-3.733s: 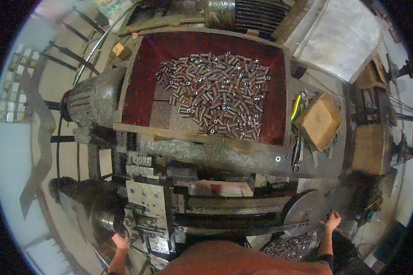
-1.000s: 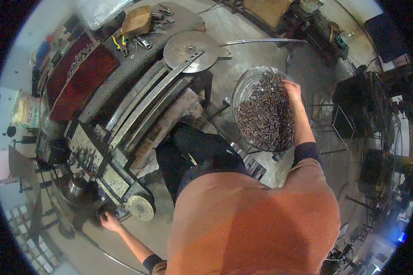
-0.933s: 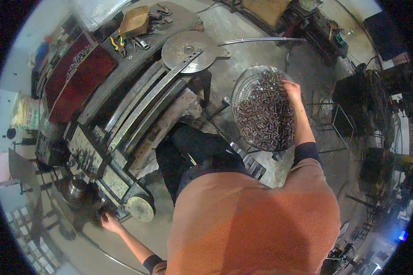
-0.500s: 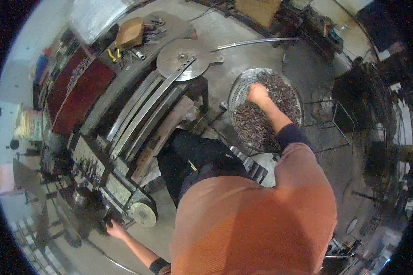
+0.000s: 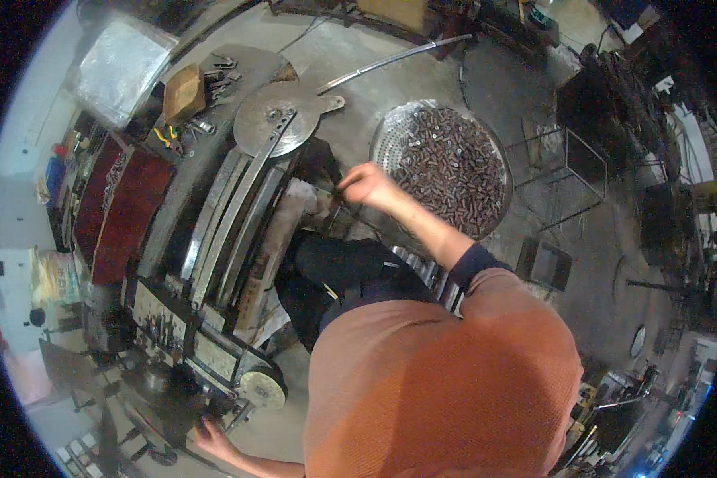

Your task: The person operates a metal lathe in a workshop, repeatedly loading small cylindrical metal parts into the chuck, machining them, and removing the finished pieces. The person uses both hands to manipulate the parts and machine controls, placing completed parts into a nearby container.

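Observation:
My right hand [image 5: 366, 187] is closed in the air between the machine and a round perforated metal basin [image 5: 384, 151]. A small dark piece shows at its fingertips, too blurred to make out in detail. Short brown metal pieces [image 5: 454, 171], several of them with holes, are heaped in the basin. Low at the left, my left hand [image 5: 215, 440] has its fingers curled at a dark part near the machine's lower end; what they grip is hidden. The machine [image 5: 235, 215] has long steel bars and a round plate [image 5: 275, 119] at its far end.
On the bench beyond the machine lie yellow-handled pliers [image 5: 167, 139], a cardboard box [image 5: 185, 92] and loose metal bits. A dark red tray [image 5: 135, 215] stands at the left. A long metal bar [image 5: 398, 64] sticks out past the plate. Right of the basin is a thin metal frame [image 5: 570, 171].
My right hand has lifted out of the basin and moved left toward the machine. The left hand has shifted slightly downward in the picture, staying near the machine's lower end. The view has turned a little.

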A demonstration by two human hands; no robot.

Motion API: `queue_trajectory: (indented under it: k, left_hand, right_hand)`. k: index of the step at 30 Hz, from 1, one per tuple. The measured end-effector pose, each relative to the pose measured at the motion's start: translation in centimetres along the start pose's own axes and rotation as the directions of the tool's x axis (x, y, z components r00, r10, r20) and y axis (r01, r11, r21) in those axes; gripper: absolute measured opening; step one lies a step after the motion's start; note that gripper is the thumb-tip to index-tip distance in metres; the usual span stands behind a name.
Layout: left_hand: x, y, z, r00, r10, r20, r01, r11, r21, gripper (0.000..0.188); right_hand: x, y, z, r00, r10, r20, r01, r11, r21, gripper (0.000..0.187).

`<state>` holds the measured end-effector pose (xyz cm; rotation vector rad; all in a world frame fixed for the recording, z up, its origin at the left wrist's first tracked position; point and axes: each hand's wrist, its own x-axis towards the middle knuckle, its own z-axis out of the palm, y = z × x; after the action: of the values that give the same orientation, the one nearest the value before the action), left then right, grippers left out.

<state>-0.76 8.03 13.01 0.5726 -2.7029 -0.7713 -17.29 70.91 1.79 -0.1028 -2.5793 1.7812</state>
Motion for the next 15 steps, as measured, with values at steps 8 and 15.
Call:
queue_trajectory:
  k: [8,15]
  left_hand:
    - [0.2,16.2,2.3,0.985,0.157,0.069,-0.125,0.934,-0.334,0.029]
    - [-2.0,21.9,8.2,0.986,0.094,0.138,-0.010,0.858,-0.514,0.023]
  right_hand:
    - [-2.4,-17.1,17.0,0.476,-0.870,0.131,0.816,0.492,0.304,0.035]
    - [-3.4,-22.6,18.4,0.305,-0.895,0.325,0.824,0.419,0.381,0.043]
